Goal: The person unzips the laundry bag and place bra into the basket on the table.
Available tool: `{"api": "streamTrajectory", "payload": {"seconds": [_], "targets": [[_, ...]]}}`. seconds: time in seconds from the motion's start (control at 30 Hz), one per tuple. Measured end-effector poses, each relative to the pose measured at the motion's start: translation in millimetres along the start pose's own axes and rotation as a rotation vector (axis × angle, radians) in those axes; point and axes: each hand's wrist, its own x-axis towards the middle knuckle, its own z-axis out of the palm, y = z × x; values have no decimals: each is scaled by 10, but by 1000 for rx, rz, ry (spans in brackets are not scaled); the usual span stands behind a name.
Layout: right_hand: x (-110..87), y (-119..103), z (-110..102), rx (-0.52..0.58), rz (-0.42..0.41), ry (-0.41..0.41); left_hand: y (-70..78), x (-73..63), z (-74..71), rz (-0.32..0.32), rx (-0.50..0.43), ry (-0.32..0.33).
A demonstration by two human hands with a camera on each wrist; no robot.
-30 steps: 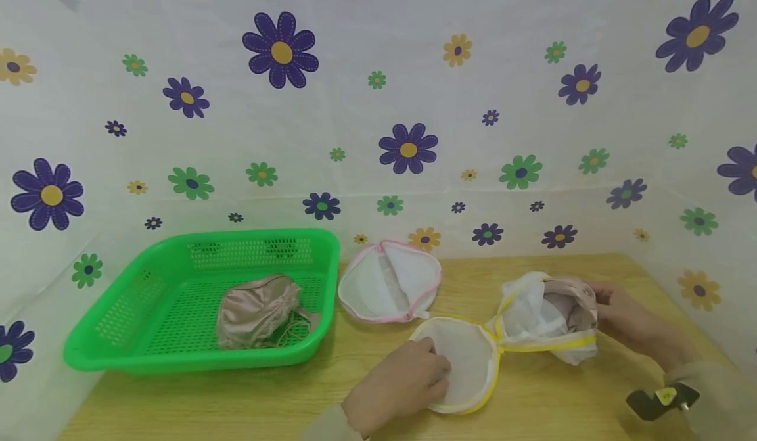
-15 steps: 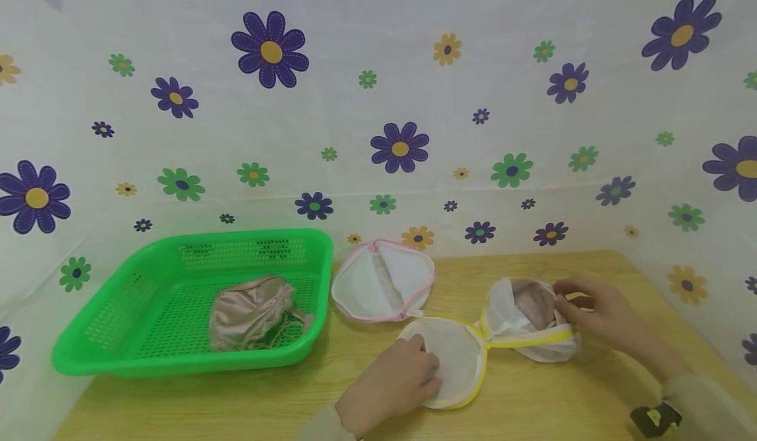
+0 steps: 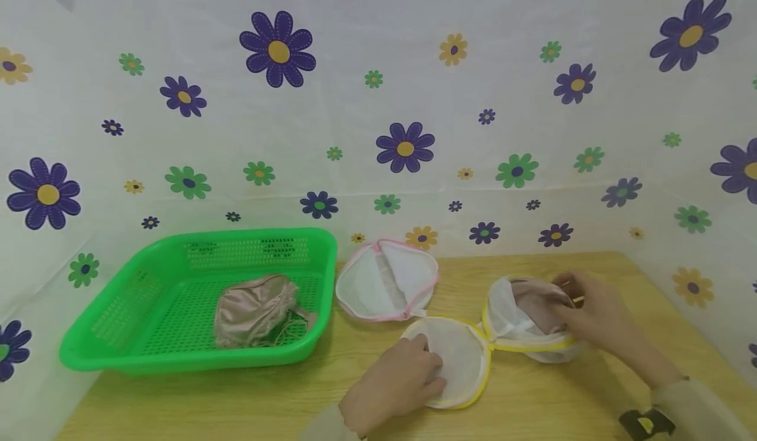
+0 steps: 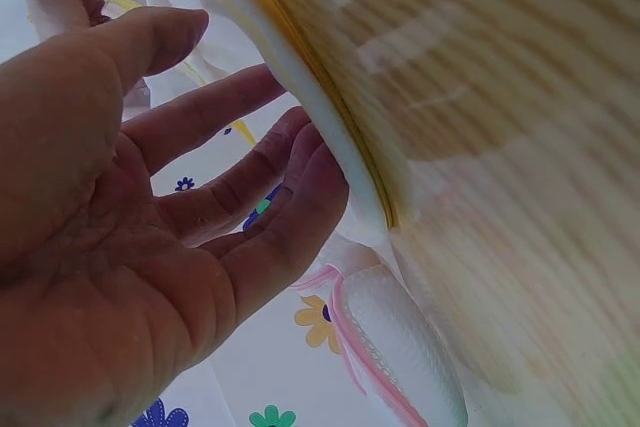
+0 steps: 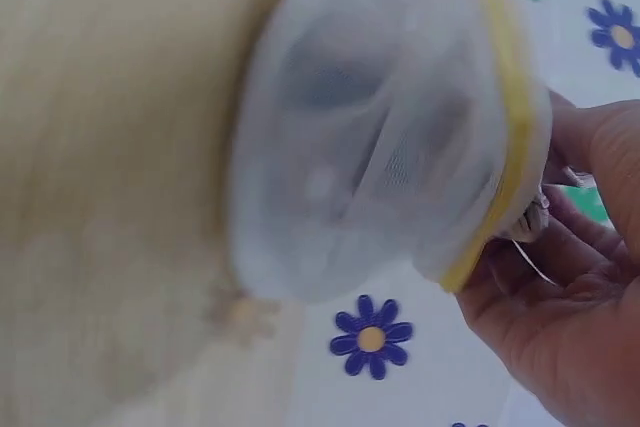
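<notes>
A white mesh laundry bag (image 3: 452, 355) with yellow zip trim lies spread into two halves on the table. My left hand (image 3: 393, 382) rests on the flat near half; in the left wrist view its fingers are loosely bent, their tips touching the white lining. A dusty-pink satin bra (image 3: 535, 300) sits in the deeper right half. My right hand (image 3: 597, 313) is at that half's right rim, fingers curled on the bra's edge; the right wrist view shows a bit of beige fabric (image 5: 530, 219) at the fingers. The bra's lower part is hidden inside the bag.
At left stands a green perforated basket (image 3: 83, 355) with another satin, lace-edged bra (image 3: 251, 313) in it. A second mesh bag (image 3: 367, 290) with pink trim lies between the basket and the yellow-trimmed bag. A flowered sheet (image 3: 355, 112) hangs behind the wooden table (image 3: 266, 401).
My right hand has shifted from the bag's outer right side in over its rim. The bra's edge has gone further down into the bag. My left hand stays put.
</notes>
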Motion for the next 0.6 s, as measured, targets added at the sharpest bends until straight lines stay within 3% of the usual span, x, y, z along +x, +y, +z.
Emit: {"api": "streamTrajectory", "payload": {"seconds": [0.17, 0.27, 0.37, 0.6], "targets": [[78, 47, -253, 48, 84, -102, 5, -2, -24, -9, -7, -1], [110, 158, -364, 100, 100, -121, 3, -4, -34, -8, 0, 7], [93, 284, -392, 205, 92, -100, -1, -6, -37, -6, -1, 2], [30, 470, -385, 371, -13, -58, -10, -6, -24, -30, -42, -33]]}}
